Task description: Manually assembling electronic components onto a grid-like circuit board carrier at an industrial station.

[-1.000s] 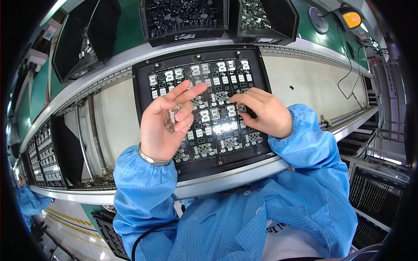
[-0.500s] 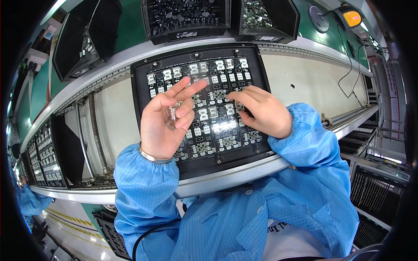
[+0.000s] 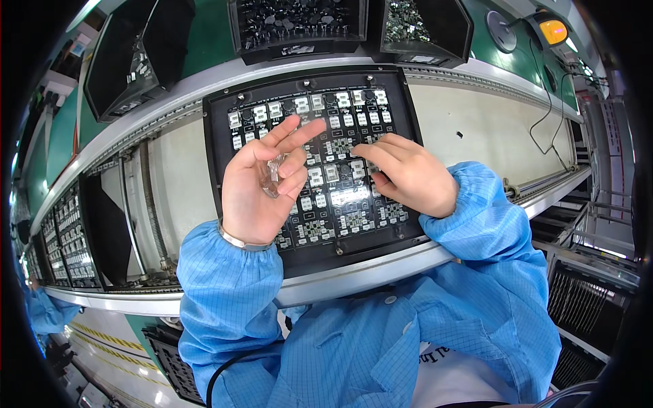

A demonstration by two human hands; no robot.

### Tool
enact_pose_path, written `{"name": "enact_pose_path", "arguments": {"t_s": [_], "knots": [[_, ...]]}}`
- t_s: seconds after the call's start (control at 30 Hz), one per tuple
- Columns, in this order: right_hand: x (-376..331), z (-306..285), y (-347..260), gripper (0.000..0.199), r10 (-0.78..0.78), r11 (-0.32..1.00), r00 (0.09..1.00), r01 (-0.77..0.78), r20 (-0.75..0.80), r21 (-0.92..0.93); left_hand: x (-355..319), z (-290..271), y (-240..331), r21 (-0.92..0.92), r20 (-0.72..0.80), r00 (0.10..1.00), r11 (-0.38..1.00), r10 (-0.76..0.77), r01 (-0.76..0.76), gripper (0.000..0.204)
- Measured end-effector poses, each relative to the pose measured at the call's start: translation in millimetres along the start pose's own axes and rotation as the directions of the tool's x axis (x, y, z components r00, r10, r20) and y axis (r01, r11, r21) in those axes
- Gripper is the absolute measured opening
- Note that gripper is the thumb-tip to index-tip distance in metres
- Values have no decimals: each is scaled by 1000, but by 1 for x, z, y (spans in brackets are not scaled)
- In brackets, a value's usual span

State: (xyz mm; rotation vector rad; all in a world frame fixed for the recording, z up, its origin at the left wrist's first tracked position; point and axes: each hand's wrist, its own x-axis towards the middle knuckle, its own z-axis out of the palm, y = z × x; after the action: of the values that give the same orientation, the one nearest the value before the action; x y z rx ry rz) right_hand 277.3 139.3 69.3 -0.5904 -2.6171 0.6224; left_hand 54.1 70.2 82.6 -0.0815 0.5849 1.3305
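My left hand (image 3: 255, 183) is palm up over the left part of a black framed tray (image 3: 215, 146) of circuit boards. Its lower fingers curl round a small bunch of shiny silver parts (image 3: 273, 175), while two other fingers stretch toward the boards. Over the middle of the circuit boards (image 3: 340, 148), my right hand (image 3: 407, 173) is bent palm down. Its index fingertip is at the small white components, and the thumb stands apart from it. I see nothing held between them, though the fingers hide part of the board.
Behind the rail stand a black bin of dark round-headed parts (image 3: 299, 20), a bin of small silver parts (image 3: 406, 24) and another black bin (image 3: 126, 64). An orange-topped device (image 3: 552, 31) with a cable is at far right. More board trays (image 3: 71, 238) lie at left.
Both hands stay almost in place. The curled fingers of my left hand shift slightly around the silver parts. The whole view has moved a little.
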Motion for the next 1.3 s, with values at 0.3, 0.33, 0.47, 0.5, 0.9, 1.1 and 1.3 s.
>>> {"name": "enact_pose_path", "arguments": {"t_s": [0.3, 0.33, 0.47, 0.5, 0.9, 1.1, 1.3], "knots": [[1, 0, -1, 51, -27, 999, 999, 29, 39, -28, 1, 4, -2, 12, -48, 999, 1000, 6, -5, 35], [0, 0, 0, 52, -36, 999, 999, 37, 33, -31, 2, 2, -3, 11, -49, 999, 1000, 5, -4, 35], [-2, -5, -3, 52, -12, 999, 999, 13, 48, -31, 3, 1, -4, -70, -51, 999, 998, -5, 1, 32], [-4, -5, -4, 52, -14, 999, 999, 15, 49, -28, 3, 2, -5, -92, -94, 996, 996, -1, -8, 31], [-9, -2, 8, 42, 153, 982, 986, -144, -69, 119, -30, 37, 59, -97, 121, 988, 991, 99, -87, 18], [-14, -5, 10, 42, 89, 988, 996, -85, -21, 130, -2, 37, 195, 266, 97, 880, 840, 465, -473, 16], [-23, -28, 15, 36, 125, 985, 983, -106, -131, 138, 44, 31, 253, 372, -36, 674, 636, 738, -676, 54]]}}
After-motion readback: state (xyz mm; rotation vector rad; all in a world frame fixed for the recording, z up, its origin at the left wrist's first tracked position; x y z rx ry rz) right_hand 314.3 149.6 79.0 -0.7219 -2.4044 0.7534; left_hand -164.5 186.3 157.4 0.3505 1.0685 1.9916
